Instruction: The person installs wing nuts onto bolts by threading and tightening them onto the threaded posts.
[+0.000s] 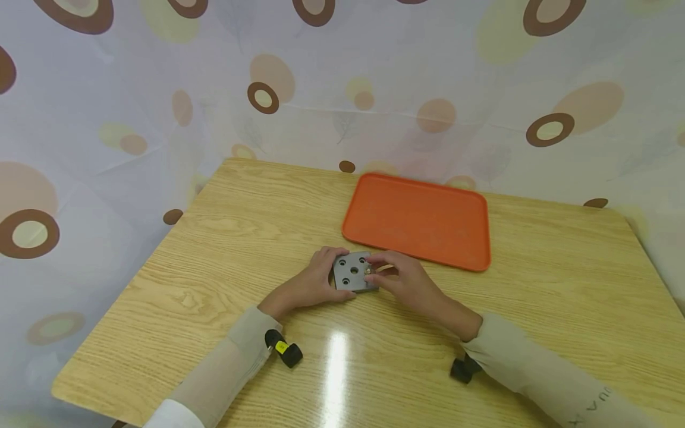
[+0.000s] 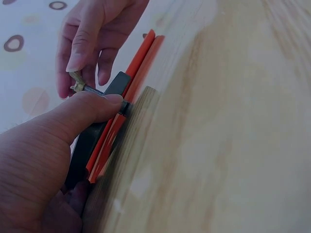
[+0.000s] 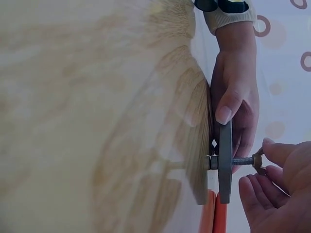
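A grey metal plate with several round holes is held by its edges in my left hand, the thumb along the near side. The right wrist view shows the plate edge-on, raised above the table. A threaded bolt passes through it, its dark head under the plate on the table side. On the bolt's upper end sits a brass-coloured wing nut. My right hand pinches the wing nut's wings between thumb and fingers. In the left wrist view my left thumb lies across the plate's edge.
An orange tray lies flat on the wooden table, just beyond my hands. Behind the table hangs a patterned cloth. Both sleeves carry a black wrist camera, such as the left camera.
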`<act>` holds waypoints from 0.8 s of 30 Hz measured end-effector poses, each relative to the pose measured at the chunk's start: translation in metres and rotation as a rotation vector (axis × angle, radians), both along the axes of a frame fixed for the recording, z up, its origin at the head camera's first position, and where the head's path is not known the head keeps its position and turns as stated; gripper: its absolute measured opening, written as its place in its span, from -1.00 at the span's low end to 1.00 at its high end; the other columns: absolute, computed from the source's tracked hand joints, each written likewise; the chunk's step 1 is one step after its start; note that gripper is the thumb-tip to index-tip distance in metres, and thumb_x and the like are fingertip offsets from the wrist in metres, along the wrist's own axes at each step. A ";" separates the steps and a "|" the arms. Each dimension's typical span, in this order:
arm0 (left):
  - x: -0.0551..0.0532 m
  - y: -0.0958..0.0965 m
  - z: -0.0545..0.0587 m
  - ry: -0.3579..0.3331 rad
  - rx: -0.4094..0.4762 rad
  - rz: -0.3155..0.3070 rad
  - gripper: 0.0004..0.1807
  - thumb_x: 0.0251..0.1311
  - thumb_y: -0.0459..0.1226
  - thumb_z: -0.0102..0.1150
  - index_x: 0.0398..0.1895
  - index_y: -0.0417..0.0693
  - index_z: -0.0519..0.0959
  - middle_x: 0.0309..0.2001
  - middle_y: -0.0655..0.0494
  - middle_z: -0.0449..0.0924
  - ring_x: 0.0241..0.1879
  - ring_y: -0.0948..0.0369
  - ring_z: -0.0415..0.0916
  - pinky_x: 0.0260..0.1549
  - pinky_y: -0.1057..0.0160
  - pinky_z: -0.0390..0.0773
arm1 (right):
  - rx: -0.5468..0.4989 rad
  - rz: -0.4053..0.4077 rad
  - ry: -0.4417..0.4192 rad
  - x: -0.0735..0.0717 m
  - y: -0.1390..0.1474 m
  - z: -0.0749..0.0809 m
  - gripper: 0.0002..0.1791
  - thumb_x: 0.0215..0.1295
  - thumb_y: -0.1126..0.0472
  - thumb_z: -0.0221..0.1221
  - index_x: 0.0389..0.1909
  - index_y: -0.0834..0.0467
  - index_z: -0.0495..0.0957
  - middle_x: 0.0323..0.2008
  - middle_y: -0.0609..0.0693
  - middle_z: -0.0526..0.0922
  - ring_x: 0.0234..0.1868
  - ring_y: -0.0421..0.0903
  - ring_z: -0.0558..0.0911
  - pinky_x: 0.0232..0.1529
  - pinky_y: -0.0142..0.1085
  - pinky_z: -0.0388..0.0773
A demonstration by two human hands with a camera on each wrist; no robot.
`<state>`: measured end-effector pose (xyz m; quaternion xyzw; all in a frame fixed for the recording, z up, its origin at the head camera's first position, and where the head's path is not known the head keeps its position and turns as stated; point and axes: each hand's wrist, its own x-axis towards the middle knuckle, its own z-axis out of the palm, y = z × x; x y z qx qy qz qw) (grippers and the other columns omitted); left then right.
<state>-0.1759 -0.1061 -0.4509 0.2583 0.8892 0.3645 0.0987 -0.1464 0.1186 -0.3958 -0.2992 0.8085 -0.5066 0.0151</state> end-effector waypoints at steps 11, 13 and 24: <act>0.001 0.000 0.001 -0.002 0.002 0.000 -0.06 -0.08 0.08 0.35 0.34 -0.01 0.12 0.13 0.09 0.19 -0.03 0.21 0.17 -0.05 0.20 0.28 | 0.017 -0.016 0.008 -0.016 0.011 -0.032 -0.63 0.12 0.31 0.27 -0.02 0.30 0.53 -0.10 0.12 0.58 -0.12 -0.04 0.59 -0.14 -0.26 0.51; 0.001 0.000 0.001 -0.001 0.004 0.002 -0.06 -0.08 0.08 0.35 0.34 -0.01 0.13 0.13 0.09 0.20 -0.03 0.21 0.17 -0.05 0.20 0.28 | 0.033 -0.033 0.010 -0.017 0.013 -0.033 -0.65 0.14 0.28 0.26 -0.03 0.26 0.55 -0.11 0.04 0.59 -0.12 -0.10 0.59 -0.12 -0.27 0.50; -0.001 0.000 -0.002 0.005 0.000 0.007 -0.06 -0.10 0.09 0.36 0.33 0.02 0.13 0.10 0.10 0.21 -0.04 0.22 0.18 -0.08 0.23 0.28 | 0.091 -0.082 0.030 -0.016 0.016 -0.032 -0.86 0.22 0.27 0.19 -0.20 0.15 0.59 -0.24 -0.11 0.63 -0.16 -0.19 0.58 -0.13 -0.32 0.49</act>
